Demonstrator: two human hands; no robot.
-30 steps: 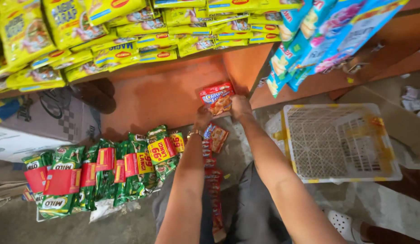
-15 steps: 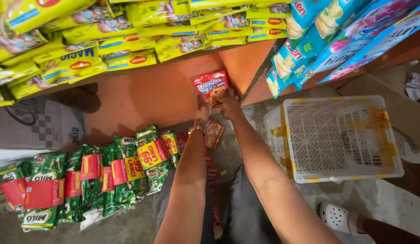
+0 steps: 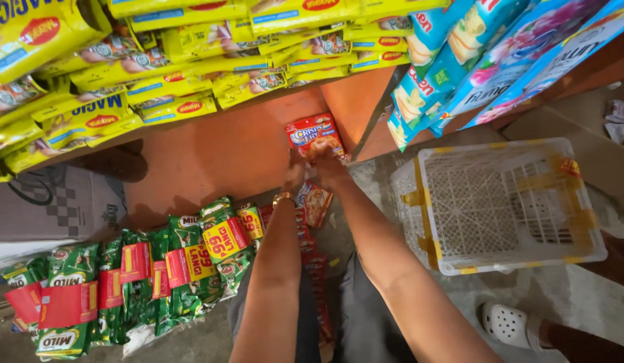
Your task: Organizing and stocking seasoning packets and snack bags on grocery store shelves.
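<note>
1. Hands meet at the middle of the view, both arms reaching forward from the bottom edge. The left hand and the right hand are closed together on a strip of red sachets.
2. Top sachet of the strip stands upright above the fingers, held against an orange panel under a shelf. The rest of the strip hangs down between the forearms toward the floor.
3. Left wrist carries a gold bracelet.
4. Green sachet strips with red price tags hang or lie to the left of the left arm, near it but not touching.
5. Yellow noodle packs fill the shelf above, across the top left.
6. Blue biscuit packs lean at the top right.
7. White plastic crate with yellow tape sits on the floor just right of the right arm.
8. White clog on a foot shows at the lower right.
</note>
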